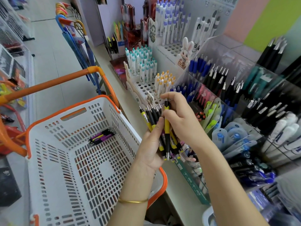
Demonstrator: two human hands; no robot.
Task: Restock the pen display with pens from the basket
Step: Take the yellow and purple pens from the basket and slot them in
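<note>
Stationery shop, stocked pen displays [211,75], shopping basket [78,144]

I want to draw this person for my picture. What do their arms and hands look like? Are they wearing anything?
Both arms are bare, with no sleeves in view and no gloves. The left hand has a thin gold bangle round its wrist. The right hand and its wrist show nothing worn.

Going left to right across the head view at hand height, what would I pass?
Basket, purple pens, left hand holding yellow pens, right hand, blue-capped pens, white pens.
</note>
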